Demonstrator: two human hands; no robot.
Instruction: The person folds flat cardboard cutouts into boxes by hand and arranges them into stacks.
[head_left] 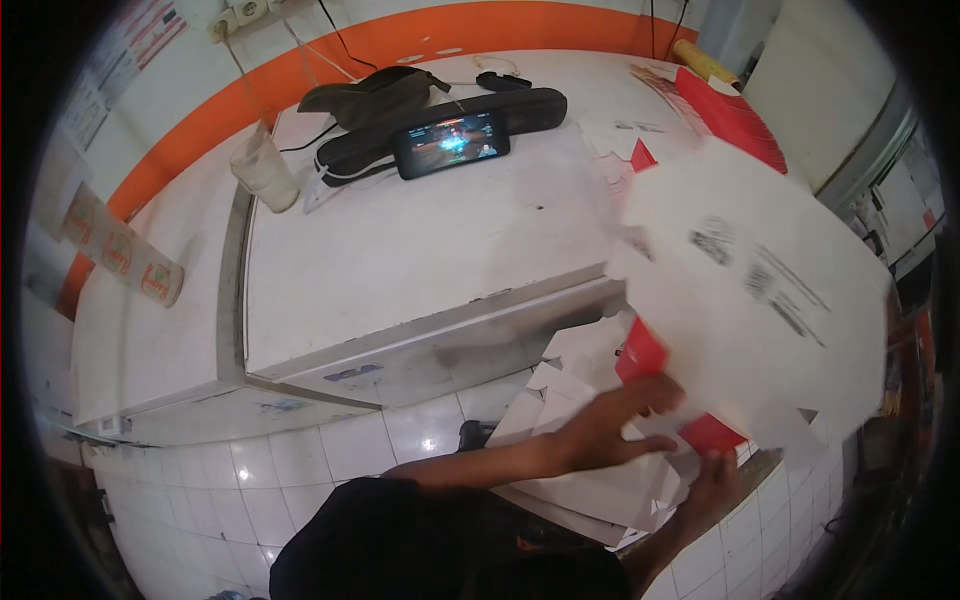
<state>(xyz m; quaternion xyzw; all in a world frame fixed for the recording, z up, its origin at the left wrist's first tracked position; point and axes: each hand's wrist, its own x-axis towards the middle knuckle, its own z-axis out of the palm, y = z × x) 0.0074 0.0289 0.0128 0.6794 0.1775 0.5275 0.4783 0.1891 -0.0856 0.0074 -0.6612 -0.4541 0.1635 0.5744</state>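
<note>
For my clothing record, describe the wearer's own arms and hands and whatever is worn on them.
The left hand and right hand are bare, without gloves; no watch or bracelet can be made out on the left forearm or right forearm. Both emerge from black fabric clothing, seemingly short-sleeved. Finer details are blurred.

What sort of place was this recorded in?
Probably the packing area of a small takeaway food shop. Suggesting it: what looks like a stack of printed cups, the flat white carton being handled, and further carton pieces lower down.
</note>
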